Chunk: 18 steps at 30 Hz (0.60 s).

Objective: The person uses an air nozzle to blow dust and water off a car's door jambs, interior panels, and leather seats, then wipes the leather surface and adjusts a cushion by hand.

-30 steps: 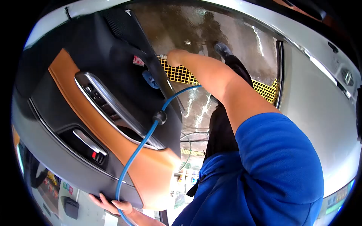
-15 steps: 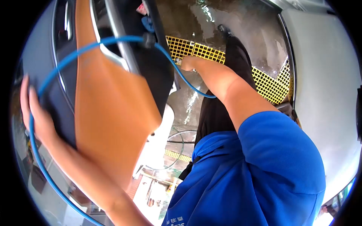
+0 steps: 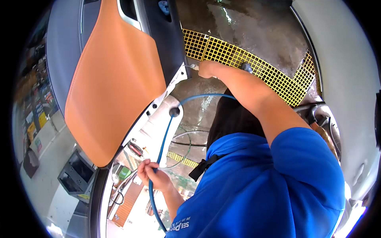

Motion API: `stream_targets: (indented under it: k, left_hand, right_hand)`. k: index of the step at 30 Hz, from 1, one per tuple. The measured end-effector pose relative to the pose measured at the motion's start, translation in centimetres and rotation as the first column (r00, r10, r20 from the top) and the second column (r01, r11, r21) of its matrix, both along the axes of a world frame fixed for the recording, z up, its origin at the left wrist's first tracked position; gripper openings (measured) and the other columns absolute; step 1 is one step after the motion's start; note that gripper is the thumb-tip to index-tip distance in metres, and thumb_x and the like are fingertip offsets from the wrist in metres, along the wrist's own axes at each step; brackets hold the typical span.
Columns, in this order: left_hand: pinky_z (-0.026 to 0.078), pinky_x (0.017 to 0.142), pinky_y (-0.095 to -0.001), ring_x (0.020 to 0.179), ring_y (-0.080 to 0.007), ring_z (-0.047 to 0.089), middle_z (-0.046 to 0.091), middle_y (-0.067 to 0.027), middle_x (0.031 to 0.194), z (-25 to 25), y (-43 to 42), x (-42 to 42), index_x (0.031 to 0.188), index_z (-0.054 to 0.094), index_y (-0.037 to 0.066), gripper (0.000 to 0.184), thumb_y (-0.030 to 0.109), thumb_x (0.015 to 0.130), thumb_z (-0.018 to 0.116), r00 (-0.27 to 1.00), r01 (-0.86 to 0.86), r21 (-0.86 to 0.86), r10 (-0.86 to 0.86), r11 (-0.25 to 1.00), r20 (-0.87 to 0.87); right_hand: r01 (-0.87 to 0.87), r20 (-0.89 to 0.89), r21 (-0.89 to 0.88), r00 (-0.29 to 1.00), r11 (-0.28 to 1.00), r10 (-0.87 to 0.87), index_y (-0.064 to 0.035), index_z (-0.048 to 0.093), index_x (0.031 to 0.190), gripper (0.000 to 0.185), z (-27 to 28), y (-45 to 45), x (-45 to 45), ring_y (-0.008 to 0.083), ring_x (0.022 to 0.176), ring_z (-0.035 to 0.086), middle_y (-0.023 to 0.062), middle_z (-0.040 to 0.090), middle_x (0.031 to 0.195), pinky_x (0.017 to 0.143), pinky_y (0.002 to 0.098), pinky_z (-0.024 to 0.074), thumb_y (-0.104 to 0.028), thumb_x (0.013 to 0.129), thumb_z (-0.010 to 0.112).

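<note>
My left hand (image 3: 154,176) is closed around a blue hose (image 3: 162,146) low in front of my body. My right hand (image 3: 208,69) is wrapped round an air blow gun (image 3: 193,66), of which only the metal front and thin nozzle show. That nozzle points at the lower rear edge of an open car door (image 3: 115,79) with orange and black trim. A black round stopper (image 3: 174,112) sits on the hose between my hands. The hose passes behind my right forearm, so its join to the gun is hidden.
Yellow floor grating (image 3: 230,51) crosses the wet floor (image 3: 262,23) ahead. A pale grey car panel (image 3: 341,79) stands at the right. Dark and green hoses (image 3: 190,144) lie on the ground below. A grey box-shaped unit (image 3: 77,172) is at the lower left.
My left hand has come off the door's far side, down and toward my body with the hose. The hose no longer arches over the door. The door sits further left in view.
</note>
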State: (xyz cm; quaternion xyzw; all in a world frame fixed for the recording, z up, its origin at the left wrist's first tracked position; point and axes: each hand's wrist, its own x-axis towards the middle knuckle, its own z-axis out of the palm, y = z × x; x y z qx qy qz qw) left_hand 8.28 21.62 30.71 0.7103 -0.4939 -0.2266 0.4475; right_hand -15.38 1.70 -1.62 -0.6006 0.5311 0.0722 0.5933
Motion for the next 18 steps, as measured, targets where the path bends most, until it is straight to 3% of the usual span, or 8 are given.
stream_targets:
  k: [3,4,5,9,11,15,16,18]
  left_hand:
    - [0.047,0.071,-0.0297,0.074,-0.0163,0.059,0.063,-0.0196,0.109,1.7,4.0,5.5,0.120,0.051,-0.002,0.031,0.001,0.090,0.044,0.902,-0.432,-0.024,0.432,0.901,-0.023]
    - [0.049,0.074,-0.0317,0.092,-0.0222,0.063,0.056,-0.0222,0.127,3.1,4.0,5.8,0.141,0.036,0.000,0.054,0.004,0.090,0.051,0.842,-0.539,0.059,0.537,0.840,0.045]
    - [0.050,0.078,-0.0345,0.109,-0.0273,0.060,0.046,-0.0220,0.140,3.5,5.1,8.0,0.153,0.017,0.005,0.074,0.006,0.089,0.054,0.851,-0.525,0.102,0.519,0.845,0.082]
    - [0.044,0.099,-0.0410,0.139,-0.0317,0.034,0.022,-0.0197,0.156,3.5,2.1,9.1,0.155,0.008,0.006,0.079,0.003,0.088,0.051,0.853,-0.513,-0.023,0.513,0.858,0.092]
    - [0.020,0.116,-0.0411,0.147,-0.0302,0.016,0.007,-0.0221,0.160,3.2,0.9,11.9,0.154,-0.001,0.004,0.083,0.002,0.089,0.049,0.916,-0.347,-0.108,0.361,0.932,0.175]
    - [0.028,0.111,-0.0371,0.135,-0.0265,0.036,0.035,-0.0224,0.147,4.9,-2.7,14.2,0.141,0.030,-0.007,0.058,0.003,0.089,0.055,0.956,-0.067,-0.259,0.137,0.964,0.260]
    - [0.042,0.087,-0.0281,0.096,-0.0219,0.055,0.055,-0.0165,0.106,4.8,-3.4,15.9,0.105,0.047,-0.007,0.021,0.006,0.091,0.057,0.933,-0.183,-0.303,0.263,0.935,0.247]
    - [0.047,0.079,-0.0292,0.083,-0.0197,0.058,0.058,-0.0156,0.089,5.0,-4.4,15.3,0.089,0.050,-0.007,0.016,0.005,0.089,0.060,0.956,-0.283,-0.286,0.294,0.915,-0.005]
  right_hand:
    - [-0.062,-0.033,0.022,0.998,0.998,0.062,0.0042,0.068,0.109,0.036,2.1,0.6,-0.4,0.0385,0.109,0.062,0.0231,0.064,0.117,0.089,0.0462,0.0505,-0.010,0.081,0.051]
    - [-0.072,-0.045,0.033,0.996,0.997,0.073,0.0049,0.068,0.109,0.036,3.0,1.0,-0.7,0.0389,0.108,0.062,0.0240,0.064,0.116,0.088,0.0470,0.0511,-0.007,0.080,0.051]
    - [-0.084,-0.039,0.036,0.996,0.996,0.085,0.0049,0.068,0.109,0.036,3.6,2.0,-0.5,0.0389,0.108,0.062,0.0240,0.064,0.116,0.088,0.0470,0.0511,-0.007,0.080,0.051]
    - [-0.060,-0.047,-0.014,0.997,0.998,0.059,0.0079,0.067,0.108,0.038,6.6,4.4,-1.0,0.0411,0.104,0.064,0.0279,0.065,0.112,0.084,0.0471,0.0526,-0.001,0.075,0.051]
    - [0.014,-0.028,-0.114,0.999,0.993,-0.017,0.0081,0.068,0.104,0.035,4.6,6.3,-0.2,0.0405,0.102,0.065,0.0284,0.066,0.108,0.084,0.0467,0.0522,-0.004,0.077,0.050]
    - [-0.002,-0.037,-0.118,0.999,0.993,-0.002,0.0082,0.069,0.101,0.034,9.4,8.6,-0.6,0.0397,0.101,0.065,0.0271,0.066,0.106,0.084,0.0456,0.0520,-0.009,0.079,0.049]
    - [-0.017,-0.014,-0.172,1.000,0.985,0.015,0.0080,0.069,0.100,0.034,11.0,9.4,-0.5,0.0399,0.101,0.065,0.0267,0.067,0.105,0.084,0.0449,0.0521,-0.010,0.079,0.049]
    - [-0.061,-0.009,-0.236,0.998,0.970,0.061,0.0071,0.069,0.098,0.033,12.1,10.7,-0.2,0.0393,0.100,0.065,0.0257,0.067,0.104,0.084,0.0448,0.0523,-0.011,0.080,0.049]
